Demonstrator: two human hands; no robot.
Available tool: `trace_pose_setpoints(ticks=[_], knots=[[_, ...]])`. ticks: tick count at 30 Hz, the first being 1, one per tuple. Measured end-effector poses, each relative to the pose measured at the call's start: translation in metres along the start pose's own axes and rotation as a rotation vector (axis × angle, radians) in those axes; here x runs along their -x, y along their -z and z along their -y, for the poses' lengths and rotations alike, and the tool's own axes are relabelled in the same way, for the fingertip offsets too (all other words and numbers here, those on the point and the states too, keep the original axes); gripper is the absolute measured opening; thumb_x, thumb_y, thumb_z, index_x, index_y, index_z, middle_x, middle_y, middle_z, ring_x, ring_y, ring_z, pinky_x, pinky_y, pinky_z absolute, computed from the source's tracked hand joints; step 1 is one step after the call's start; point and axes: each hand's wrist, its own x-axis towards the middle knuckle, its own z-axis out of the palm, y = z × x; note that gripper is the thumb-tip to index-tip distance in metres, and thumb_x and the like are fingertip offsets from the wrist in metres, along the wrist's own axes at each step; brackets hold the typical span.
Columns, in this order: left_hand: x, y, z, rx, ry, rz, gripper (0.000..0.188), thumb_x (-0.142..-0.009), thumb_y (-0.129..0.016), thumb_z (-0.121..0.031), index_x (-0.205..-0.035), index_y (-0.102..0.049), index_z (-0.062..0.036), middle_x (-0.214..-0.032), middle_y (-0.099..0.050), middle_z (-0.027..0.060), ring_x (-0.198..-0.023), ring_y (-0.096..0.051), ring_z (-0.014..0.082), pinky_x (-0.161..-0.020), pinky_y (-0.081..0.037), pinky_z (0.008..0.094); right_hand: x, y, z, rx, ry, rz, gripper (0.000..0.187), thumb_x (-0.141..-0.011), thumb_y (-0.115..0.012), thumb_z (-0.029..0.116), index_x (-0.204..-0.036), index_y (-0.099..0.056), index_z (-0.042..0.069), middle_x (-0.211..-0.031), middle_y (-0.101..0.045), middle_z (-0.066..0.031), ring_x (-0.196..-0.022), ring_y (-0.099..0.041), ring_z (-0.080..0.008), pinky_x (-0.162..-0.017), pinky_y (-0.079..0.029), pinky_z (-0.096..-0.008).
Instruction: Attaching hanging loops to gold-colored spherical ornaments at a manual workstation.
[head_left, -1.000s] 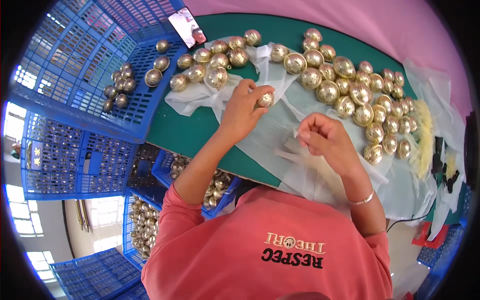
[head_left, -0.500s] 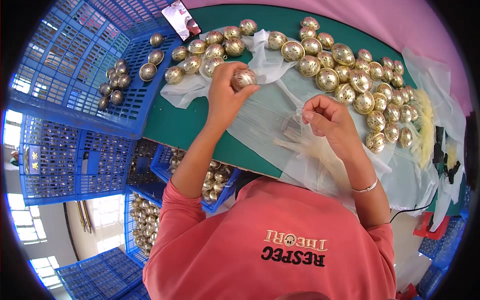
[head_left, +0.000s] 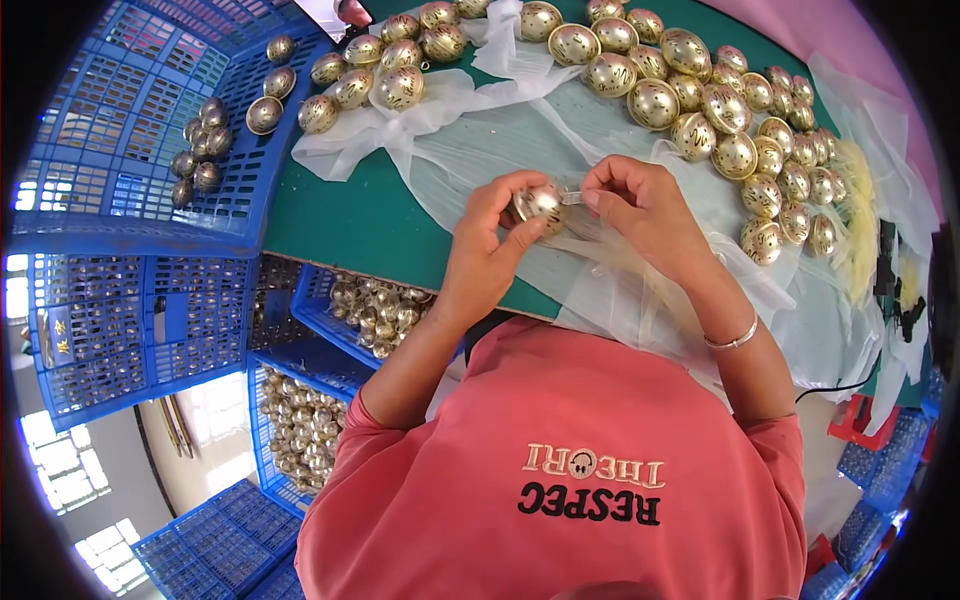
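Biggest thing here is the green table (head_left: 345,222), filling the upper middle, with pink cloth (head_left: 835,45) behind its far right side. Right up near the table's front edge is the person's salmon-red shirt (head_left: 560,400). Off to the left there's a tall slatted blue crate (head_left: 130,243) with a handful of gold balls inside, and below table level a blue bin (head_left: 318,325) is loaded with lots more of them.

Next size down: a thin see-through white sheet (head_left: 450,165), spread wrinkled over much of the tabletop. A big cluster of gold balls (head_left: 725,105) with dark squiggly markings sits toward the right, and a smaller bunch of gold balls (head_left: 400,88) sits on the left part of the sheet. Pale yellow strands (head_left: 855,220) lie just beside the big cluster's right end.

Then the hands. Left hand (head_left: 490,245) has its thumb and fingers curled round one gold ball (head_left: 541,205), so the ball is held over the sheet, near the table's front edge. Right hand (head_left: 650,215) is just beside it in a narrow pinch, with a silver bangle (head_left: 735,335) on the wrist.

Smallest bit: a little clear strip (head_left: 571,197) between those right fingertips, right at the ball's side. Can't tell if it's actually attached to the ball, it's too tiny.
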Motion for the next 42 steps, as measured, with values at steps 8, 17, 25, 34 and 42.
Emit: trace_pose_setpoints(ticks=[8, 17, 25, 34, 42], knots=[[-0.004, 0.002, -0.011, -0.307, -0.075, -0.017, 0.042, -0.082, -0.07, -0.011, -0.121, -0.056, -0.0082, -0.122, -0.058, 0.0121, -0.11, -0.054, 0.0273, -0.086, -0.048, 0.032, -0.011, -0.008, -0.01, 0.078, -0.045, 0.02, 0.009, -0.088, -0.062, 0.008, -0.085, -0.06, 0.0, -0.077, -0.056, 0.0043, -0.069, -0.045, -0.0025, -0.061, -0.039, -0.0205], [-0.003, 0.005, 0.013, 0.051, -0.071, -0.058, 0.046, -0.076, -0.072, 0.001, -0.119, -0.056, -0.004, -0.118, -0.059, 0.0086, -0.099, -0.06, 0.0155, -0.078, -0.05, 0.0272, -0.015, -0.012, -0.019, -0.022, -0.075, 0.03, 0.011, -0.09, -0.062, 0.014, -0.086, -0.062, 0.004, -0.074, -0.053, 0.0063, -0.064, -0.042, -0.0017, -0.056, -0.034, -0.0186], [-0.001, 0.012, 0.023, 0.157, -0.041, -0.036, 0.046, -0.077, -0.071, 0.004, -0.12, -0.056, -0.0029, -0.121, -0.057, 0.0071, -0.103, -0.059, 0.0135, -0.08, -0.051, 0.0261, -0.02, -0.03, -0.024, -0.088, -0.086, 0.033, 0.012, -0.091, -0.062, 0.015, -0.087, -0.062, 0.004, -0.072, -0.053, 0.0063, -0.059, -0.04, -0.0008, -0.051, -0.03, -0.0186], [0.002, 0.016, 0.032, 0.273, -0.017, -0.027, 0.044, -0.08, -0.069, 0.005, -0.121, -0.055, -0.0011, -0.125, -0.054, 0.0077, -0.106, -0.058, 0.0144, -0.081, -0.052, 0.0264, -0.022, -0.044, -0.029, -0.046, -0.059, 0.01, 0.01, -0.088, -0.064, 0.011, -0.085, -0.061, 0.002, -0.078, -0.057, 0.0048, -0.071, -0.047, -0.0016, -0.062, -0.039, -0.0193], [0.019, 0.001, 0.011, 0.307, -0.015, -0.153, 0.026, -0.087, -0.066, -0.002, -0.111, -0.059, 0.0028, -0.12, -0.058, 0.0082, -0.089, -0.062, 0.0102, -0.071, -0.053, 0.0224, 0.004, -0.05, -0.012, -0.021, -0.048, -0.024, 0.009, -0.087, -0.065, 0.008, -0.084, -0.06, 0.002, -0.078, -0.058, 0.0043, -0.071, -0.049, -0.0021, -0.062, -0.04, -0.0193]])
